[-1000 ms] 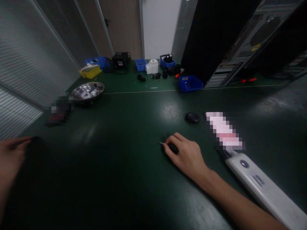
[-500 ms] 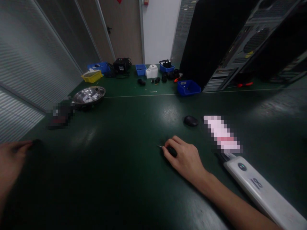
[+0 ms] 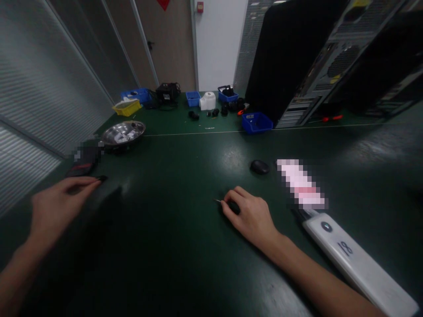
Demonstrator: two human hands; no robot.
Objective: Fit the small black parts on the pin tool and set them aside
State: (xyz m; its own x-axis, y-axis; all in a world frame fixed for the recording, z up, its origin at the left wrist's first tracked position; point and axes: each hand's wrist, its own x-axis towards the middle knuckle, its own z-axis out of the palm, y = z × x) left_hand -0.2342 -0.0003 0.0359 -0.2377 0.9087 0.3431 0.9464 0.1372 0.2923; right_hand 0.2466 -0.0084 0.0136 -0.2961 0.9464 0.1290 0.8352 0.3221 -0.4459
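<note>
My left hand is raised over the left side of the dark green table, thumb and fingertips pinching a small black piece. What kind of piece it is, I cannot make out. My right hand rests on the table right of centre, its fingers wrapped round the black handle of a small screwdriver. The tool's thin metal shaft points left. A black computer mouse lies just beyond my right hand.
A metal bowl with white pieces stands back left, beside a blurred dark object. Right of my arm lie a white device marked 18 and a pixelated pink-white item. Blue bins, a yellow bin and computer cases stand behind.
My left hand has come in from the left edge, moving right and slightly up with the small black piece. My right hand keeps its grip on the screwdriver; the view has shifted slightly.
</note>
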